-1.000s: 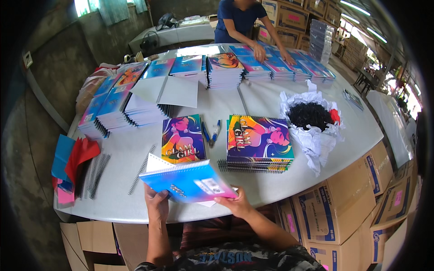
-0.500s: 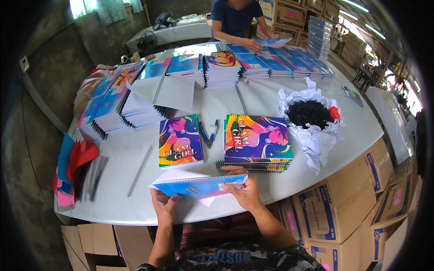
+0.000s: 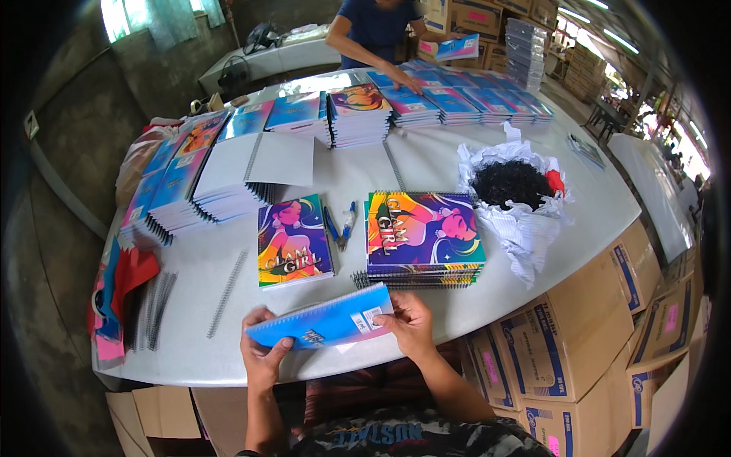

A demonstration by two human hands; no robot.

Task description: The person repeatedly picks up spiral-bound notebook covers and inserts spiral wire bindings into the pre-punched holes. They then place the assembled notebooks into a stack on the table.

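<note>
Between my two hands is a notebook with a blue and pink cover [image 3: 324, 316], tilted, with a row of holes along its upper edge and a white label near its right end. My left hand [image 3: 263, 346] grips its left end, thumb on the cover. At the right end my right hand [image 3: 407, 324] holds it too, fingers behind. Just beyond lies a notebook with an illustrated cover [image 3: 295, 244]. To its right stand a pair of blue-handled pliers [image 3: 336, 228] and a stack of spiral notebooks [image 3: 420, 232].
Stacks of blue notebooks [image 3: 289, 113] line the far side, where a co-worker [image 3: 373, 34] handles another. White wrapping holds black wire scraps [image 3: 510, 185]. Loose spiral coils [image 3: 156, 312] lie at left. Cardboard boxes [image 3: 563, 343] stand beside the table at right.
The notebook in my hands has tilted, its right end higher and its cover more fully in view. The co-worker's arm has reached down onto the stacks. The whole view has shifted slightly.
</note>
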